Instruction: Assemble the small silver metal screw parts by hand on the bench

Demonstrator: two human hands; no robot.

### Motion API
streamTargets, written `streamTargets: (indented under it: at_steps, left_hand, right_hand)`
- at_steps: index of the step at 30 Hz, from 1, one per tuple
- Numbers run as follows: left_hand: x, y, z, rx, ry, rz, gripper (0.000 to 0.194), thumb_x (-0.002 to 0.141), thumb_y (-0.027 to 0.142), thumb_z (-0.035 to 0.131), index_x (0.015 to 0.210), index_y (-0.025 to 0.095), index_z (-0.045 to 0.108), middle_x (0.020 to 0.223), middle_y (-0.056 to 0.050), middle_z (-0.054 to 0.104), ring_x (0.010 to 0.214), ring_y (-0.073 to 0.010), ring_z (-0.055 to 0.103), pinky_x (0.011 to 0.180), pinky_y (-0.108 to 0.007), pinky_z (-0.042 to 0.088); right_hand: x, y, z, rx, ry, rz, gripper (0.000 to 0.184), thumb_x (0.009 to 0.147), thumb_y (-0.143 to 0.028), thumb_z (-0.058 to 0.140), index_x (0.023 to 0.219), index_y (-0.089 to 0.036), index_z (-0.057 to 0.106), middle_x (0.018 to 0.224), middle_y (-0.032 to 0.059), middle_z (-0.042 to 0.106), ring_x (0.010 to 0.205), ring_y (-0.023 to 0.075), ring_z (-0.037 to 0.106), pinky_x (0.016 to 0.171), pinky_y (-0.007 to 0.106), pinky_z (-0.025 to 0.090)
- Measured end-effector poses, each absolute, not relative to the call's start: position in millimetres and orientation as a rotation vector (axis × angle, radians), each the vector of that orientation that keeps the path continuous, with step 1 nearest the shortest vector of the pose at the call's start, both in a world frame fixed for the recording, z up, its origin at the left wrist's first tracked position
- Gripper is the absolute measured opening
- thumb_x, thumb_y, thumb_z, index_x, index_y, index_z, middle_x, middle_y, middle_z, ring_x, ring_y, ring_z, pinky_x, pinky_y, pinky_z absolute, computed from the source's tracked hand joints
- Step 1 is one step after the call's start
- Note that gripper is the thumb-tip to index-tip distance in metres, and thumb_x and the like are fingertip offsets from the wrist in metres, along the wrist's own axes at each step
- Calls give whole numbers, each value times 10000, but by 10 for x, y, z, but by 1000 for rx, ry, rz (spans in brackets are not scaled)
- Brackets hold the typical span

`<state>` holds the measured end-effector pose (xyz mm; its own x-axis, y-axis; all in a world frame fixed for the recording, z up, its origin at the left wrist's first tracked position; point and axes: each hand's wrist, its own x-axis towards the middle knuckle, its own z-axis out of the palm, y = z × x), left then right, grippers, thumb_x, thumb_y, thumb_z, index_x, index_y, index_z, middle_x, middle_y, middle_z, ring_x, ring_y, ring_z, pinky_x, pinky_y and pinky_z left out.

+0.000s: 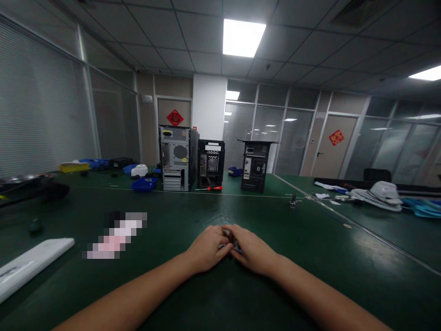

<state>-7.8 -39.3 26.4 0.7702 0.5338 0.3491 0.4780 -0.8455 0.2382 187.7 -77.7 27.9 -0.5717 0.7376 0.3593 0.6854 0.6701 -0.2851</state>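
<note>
My left hand [209, 248] and my right hand [254, 249] meet low over the green table [165, 280], in the middle of the view. Between them is a small grey and dark part [236, 246], mostly covered by the fingers, so its kind cannot be made out. The fingers of both hands are closed around it from either side. Beyond the hands, a red-handled screwdriver [215, 188] lies in front of a black computer case [211, 161].
A taller computer case [175, 158] and another black case [255, 165] stand at the back. Blue bins [144, 184] sit to the left. A white panel [32, 264] lies near left. A small metal object [292, 201] and a white hat [381, 195] are on the right.
</note>
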Motion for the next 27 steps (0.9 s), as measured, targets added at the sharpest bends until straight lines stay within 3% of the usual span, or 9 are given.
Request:
streamTargets:
  at_steps: [6,12,21,27]
  left_hand:
    - [-93,-415,292,2820,801,628,358,1026,360,411,953,226,736,1057,-50,731,1009,-213,615,898,-363,430]
    - [-164,-312,254,2864,952,615,386,1017,405,401,1026,211,735,1028,-76,729,1017,-235,608,925,-391,417]
    - [-532,143,112,2796,1416,629,328,952,383,481,1112,214,712,1155,-98,674,1075,-258,607,939,-383,452]
    - [-587,228,64,2724,1566,565,360,942,393,471,1155,205,692,1181,-116,658,1103,-272,601,955,-392,458]
  right_hand:
    - [1897,-794,340,-1075,-2468,104,478,915,-159,496,1383,-232,429,1199,95,588,1061,227,580,941,385,477]
    - [2306,-537,277,-1255,-2281,110,354,964,-249,478,1317,-225,485,1111,77,609,957,204,600,874,361,485]
    - [3758,-57,-59,-1747,-1784,101,347,914,-267,498,1246,-169,521,1034,86,645,956,216,636,871,352,485]
    - [4129,50,-236,-1786,-1503,161,344,854,-295,533,1171,-169,578,971,76,677,889,217,660,828,352,508]
